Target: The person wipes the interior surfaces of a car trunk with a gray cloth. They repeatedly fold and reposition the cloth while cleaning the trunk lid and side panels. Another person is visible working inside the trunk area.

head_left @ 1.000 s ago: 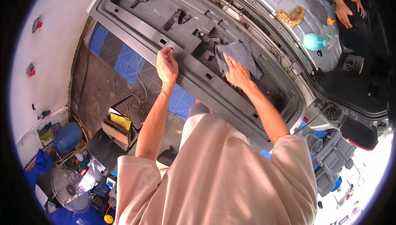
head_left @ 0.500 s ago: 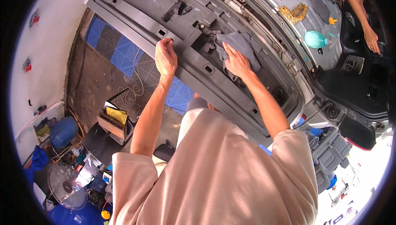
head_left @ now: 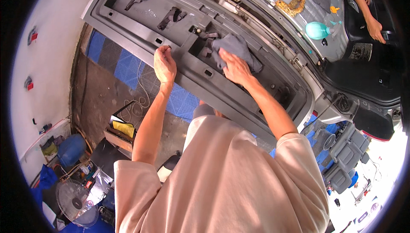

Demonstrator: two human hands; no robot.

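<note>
Pale wall (head_left: 47, 75) and dark floor (head_left: 98, 88) framed the head view, with a long grey car panel (head_left: 188, 64) slanting across it. On that panel, in the nearer part of its sunken trough, lay the grey cloth (head_left: 235, 47), with the right hand (head_left: 236, 68) on its lower left edge. Half a second earlier that hand had lain flat with one finger stretched toward the cloth's upper corner; now its fingers were blurred and drawn back, and the cloth was more bunched. To judge by this, the cloth was being worked over roughly the same patch, not carried off. Whether the fingers gripped a fold or only pressed could not be told. The left hand (head_left: 165, 67) had stayed at the front rim, fingertips gathered by a small dark spot; whether they pinched anything was unclear. Farther along, a dark strap (head_left: 171, 18) lay in the trough, apparently undisturbed.
</note>
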